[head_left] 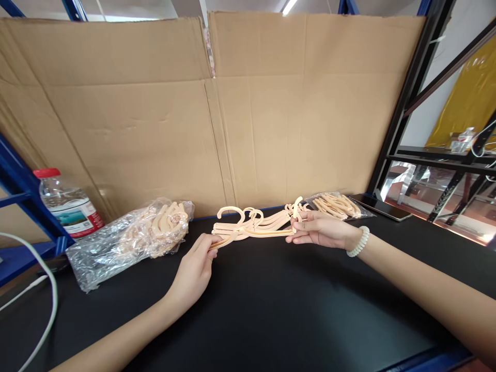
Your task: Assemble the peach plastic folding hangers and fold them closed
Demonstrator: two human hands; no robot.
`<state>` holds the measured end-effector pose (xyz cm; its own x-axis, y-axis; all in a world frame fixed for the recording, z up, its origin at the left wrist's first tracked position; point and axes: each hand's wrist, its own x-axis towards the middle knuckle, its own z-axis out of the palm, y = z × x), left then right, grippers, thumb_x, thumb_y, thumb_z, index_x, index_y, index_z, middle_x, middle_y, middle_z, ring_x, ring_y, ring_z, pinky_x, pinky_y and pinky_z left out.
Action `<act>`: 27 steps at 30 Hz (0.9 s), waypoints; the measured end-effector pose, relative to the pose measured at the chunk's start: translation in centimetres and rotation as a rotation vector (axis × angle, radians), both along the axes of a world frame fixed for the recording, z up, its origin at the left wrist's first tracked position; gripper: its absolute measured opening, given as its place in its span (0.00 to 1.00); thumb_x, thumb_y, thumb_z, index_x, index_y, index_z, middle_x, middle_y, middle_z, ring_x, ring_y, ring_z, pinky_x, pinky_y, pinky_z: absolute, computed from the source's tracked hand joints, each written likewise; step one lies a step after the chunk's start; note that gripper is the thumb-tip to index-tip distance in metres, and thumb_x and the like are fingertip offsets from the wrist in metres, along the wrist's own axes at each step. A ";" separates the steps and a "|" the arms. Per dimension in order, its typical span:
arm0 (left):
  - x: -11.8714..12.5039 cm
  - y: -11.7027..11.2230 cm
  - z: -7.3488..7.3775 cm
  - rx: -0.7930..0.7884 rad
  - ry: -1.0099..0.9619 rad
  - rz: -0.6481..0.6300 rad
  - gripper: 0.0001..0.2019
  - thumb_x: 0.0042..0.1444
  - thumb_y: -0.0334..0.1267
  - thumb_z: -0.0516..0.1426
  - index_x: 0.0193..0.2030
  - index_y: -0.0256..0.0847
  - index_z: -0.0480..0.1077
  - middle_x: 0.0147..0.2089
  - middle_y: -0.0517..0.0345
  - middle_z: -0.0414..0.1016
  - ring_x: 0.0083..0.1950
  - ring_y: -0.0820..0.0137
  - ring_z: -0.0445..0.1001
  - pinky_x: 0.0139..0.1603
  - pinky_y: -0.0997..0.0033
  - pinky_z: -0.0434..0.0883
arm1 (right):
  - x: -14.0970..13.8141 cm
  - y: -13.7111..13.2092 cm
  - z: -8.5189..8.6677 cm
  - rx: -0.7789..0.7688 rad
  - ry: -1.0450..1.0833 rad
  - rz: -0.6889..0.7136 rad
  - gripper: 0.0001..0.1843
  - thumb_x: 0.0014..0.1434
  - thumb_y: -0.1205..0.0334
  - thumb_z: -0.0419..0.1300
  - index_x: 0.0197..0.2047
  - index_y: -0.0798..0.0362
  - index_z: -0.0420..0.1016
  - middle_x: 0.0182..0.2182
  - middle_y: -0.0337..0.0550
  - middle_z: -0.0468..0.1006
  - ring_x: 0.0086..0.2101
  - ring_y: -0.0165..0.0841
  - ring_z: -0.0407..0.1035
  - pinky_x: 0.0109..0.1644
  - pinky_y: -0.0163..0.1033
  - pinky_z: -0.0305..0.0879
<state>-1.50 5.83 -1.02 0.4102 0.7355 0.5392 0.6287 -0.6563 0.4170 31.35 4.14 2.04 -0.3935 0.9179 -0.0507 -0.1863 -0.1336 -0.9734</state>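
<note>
The left hand (pixel 196 266) and right hand (pixel 320 231) are pinching opposite ends of 1 pale hanger (pixel 271 234) over the surface (pixel 248 315), grips nearly closed. It's looking light, stiff, easiest held there.

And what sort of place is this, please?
Probably a workshop or storeroom workbench: hangers piled on a black tabletop, tall cardboard panels behind it, and a blue metal frame at the left.

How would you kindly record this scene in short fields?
Left hand: holds one end of a beige hanger
Right hand: holds the hanger's other end
Worn: beaded bracelet
Behind: more beige hangers
Left side: clear bag of hangers, red-capped bottle
Right side: second bag of hangers, dark phone
Surface: black tabletop
Backdrop: cardboard
</note>
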 end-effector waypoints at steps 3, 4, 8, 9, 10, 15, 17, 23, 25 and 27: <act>-0.1 0.0 -0.1 -0.010 -0.001 0.005 0.08 0.64 0.35 0.45 0.44 0.44 0.64 0.40 0.56 0.69 0.38 0.65 0.71 0.40 0.65 0.71 | 0.1 0.2 -0.2 0.005 0.003 -0.009 0.13 0.50 0.59 0.73 0.31 0.54 0.72 0.29 0.36 0.76 0.40 0.36 0.79 0.51 0.40 0.72; -0.1 0.0 -0.1 -0.012 0.000 0.002 0.09 0.64 0.35 0.45 0.45 0.44 0.64 0.40 0.56 0.69 0.38 0.65 0.71 0.40 0.65 0.70 | 0.1 0.2 -0.3 0.005 0.003 -0.011 0.13 0.50 0.59 0.72 0.31 0.54 0.72 0.29 0.36 0.77 0.40 0.36 0.79 0.51 0.40 0.73; -0.1 0.0 -0.1 -0.022 0.007 -0.003 0.09 0.65 0.35 0.44 0.46 0.44 0.64 0.41 0.56 0.68 0.38 0.65 0.71 0.41 0.65 0.70 | 0.2 0.3 -0.3 -0.004 -0.003 -0.010 0.13 0.52 0.59 0.72 0.33 0.54 0.73 0.30 0.37 0.79 0.40 0.35 0.79 0.48 0.38 0.74; -0.1 0.0 -0.1 -0.023 0.009 -0.001 0.09 0.65 0.35 0.44 0.45 0.44 0.64 0.41 0.55 0.69 0.39 0.65 0.71 0.41 0.65 0.70 | 0.2 0.3 -0.3 -0.005 -0.006 -0.009 0.13 0.52 0.59 0.72 0.33 0.54 0.73 0.30 0.38 0.79 0.40 0.35 0.79 0.48 0.38 0.74; -0.1 -0.1 -0.1 -0.021 0.010 0.001 0.09 0.65 0.35 0.44 0.45 0.44 0.64 0.40 0.55 0.69 0.39 0.65 0.71 0.41 0.65 0.70 | 0.2 0.2 -0.3 -0.006 -0.010 -0.008 0.12 0.52 0.59 0.71 0.34 0.54 0.73 0.31 0.38 0.79 0.40 0.36 0.79 0.47 0.38 0.74; 0.0 -0.2 0.1 -0.013 0.024 0.010 0.10 0.65 0.35 0.44 0.44 0.44 0.65 0.41 0.55 0.70 0.39 0.65 0.71 0.40 0.65 0.70 | 0.2 0.2 -0.4 -0.009 -0.026 0.001 0.13 0.53 0.58 0.71 0.33 0.54 0.73 0.31 0.39 0.79 0.41 0.37 0.78 0.47 0.39 0.74; 0.0 -0.2 0.1 -0.003 0.021 0.006 0.10 0.64 0.34 0.44 0.45 0.44 0.65 0.41 0.55 0.71 0.38 0.65 0.72 0.40 0.66 0.70 | 0.2 0.2 -0.5 -0.008 -0.026 0.002 0.13 0.52 0.59 0.72 0.33 0.54 0.73 0.30 0.38 0.79 0.41 0.38 0.79 0.48 0.40 0.74; -0.1 0.0 -0.1 0.005 0.029 -0.010 0.10 0.65 0.35 0.44 0.47 0.45 0.64 0.42 0.55 0.69 0.37 0.66 0.71 0.39 0.67 0.70 | 0.2 0.2 -0.4 -0.001 -0.007 -0.001 0.13 0.52 0.59 0.71 0.34 0.54 0.73 0.31 0.38 0.78 0.40 0.36 0.79 0.50 0.40 0.73; -0.1 -0.1 -0.1 -0.005 0.032 -0.010 0.10 0.66 0.35 0.43 0.47 0.45 0.63 0.42 0.55 0.69 0.38 0.66 0.71 0.40 0.66 0.70 | 0.1 0.1 -0.4 -0.003 -0.005 -0.001 0.13 0.52 0.59 0.71 0.34 0.54 0.73 0.31 0.38 0.78 0.40 0.36 0.79 0.49 0.39 0.74; -0.1 -0.1 -0.1 -0.017 0.029 -0.009 0.10 0.66 0.35 0.43 0.46 0.45 0.63 0.41 0.55 0.68 0.38 0.65 0.70 0.40 0.66 0.69 | 0.1 0.2 -0.3 -0.005 -0.005 0.003 0.13 0.53 0.58 0.71 0.34 0.54 0.73 0.31 0.38 0.78 0.40 0.36 0.79 0.48 0.37 0.74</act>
<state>-1.58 5.68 -1.07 0.4324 0.7405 0.5144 0.6348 -0.6552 0.4096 31.47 4.29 1.70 -0.3958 0.9166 -0.0574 -0.1806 -0.1390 -0.9737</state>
